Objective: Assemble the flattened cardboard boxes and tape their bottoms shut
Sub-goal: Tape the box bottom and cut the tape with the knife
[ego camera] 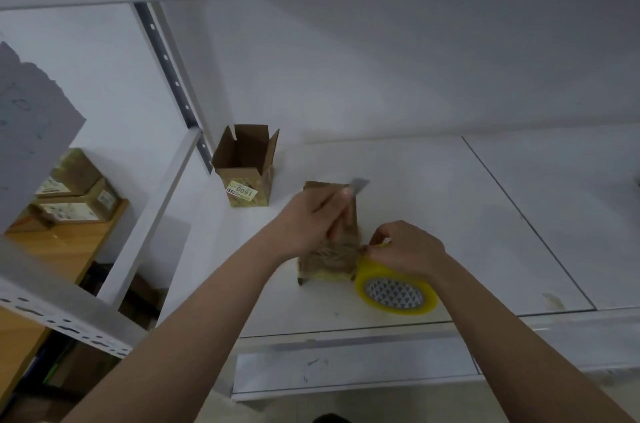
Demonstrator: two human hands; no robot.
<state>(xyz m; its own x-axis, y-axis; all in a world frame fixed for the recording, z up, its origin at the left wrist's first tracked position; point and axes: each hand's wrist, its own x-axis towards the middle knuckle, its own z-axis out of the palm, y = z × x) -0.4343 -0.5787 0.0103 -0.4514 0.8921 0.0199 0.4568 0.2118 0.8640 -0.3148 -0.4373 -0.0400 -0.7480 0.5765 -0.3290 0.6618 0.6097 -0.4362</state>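
Note:
A small cardboard box (330, 258) lies on the white shelf top (450, 207) in front of me, its taped bottom facing up. My left hand (311, 221) rests over the box and grips a utility knife (358, 187), whose grey blade sticks out past my fingers. My right hand (403, 247) pinches the tape end at the box's right edge, holding the yellow tape roll (394, 291) that sits against the box. A second, assembled box (246, 168) stands upright and open behind, with a yellow label reading 0091.
A perforated grey shelf upright (173, 76) rises at the left. Below left, more labelled cardboard boxes (76, 194) sit on a wooden surface (59, 246). A torn grey sheet (31, 131) hangs at far left. The shelf's front edge (381, 336) runs just below the roll.

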